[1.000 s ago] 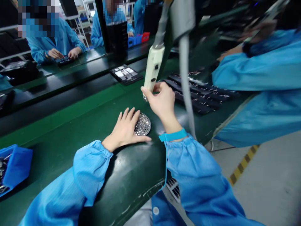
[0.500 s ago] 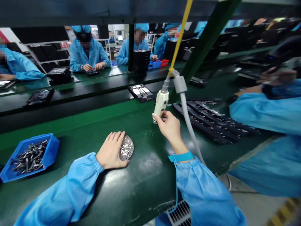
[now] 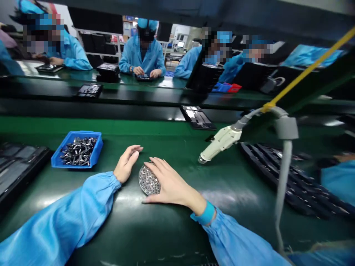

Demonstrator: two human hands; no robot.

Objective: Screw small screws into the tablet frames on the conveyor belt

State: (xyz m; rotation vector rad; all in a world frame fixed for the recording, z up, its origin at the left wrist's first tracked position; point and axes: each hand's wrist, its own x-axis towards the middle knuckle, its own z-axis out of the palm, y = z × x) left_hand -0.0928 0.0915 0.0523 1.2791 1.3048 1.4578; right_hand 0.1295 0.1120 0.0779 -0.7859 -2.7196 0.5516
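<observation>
A round dish [image 3: 146,181] full of small shiny metal parts, too small to name, sits on the green bench. My right hand [image 3: 169,181] spans its right side, fingers on the far rim and thumb on the near rim. My left hand [image 3: 126,164] is just left of the dish and apart from it, fingers loosely bent, thumb away from the palm, nothing visible in it. To the right, a cream electric screwdriver [image 3: 220,144] hangs tilted from a yellow cord [image 3: 310,70], its tip down to the left, with no hand on it.
A blue bin [image 3: 95,157] of metal pieces stands at the left, near a dark panel [image 3: 22,166]. Long black parts [image 3: 294,181] lie at the right beside a grey cable [image 3: 283,184]. A flat device part [image 3: 198,117] lies behind. Co-workers [image 3: 142,55] sit across the line.
My right hand has let go of the screwdriver, which now hangs tilted, and has moved left onto the dish. My left hand has come off the dish. The view has turned right-to-left.
</observation>
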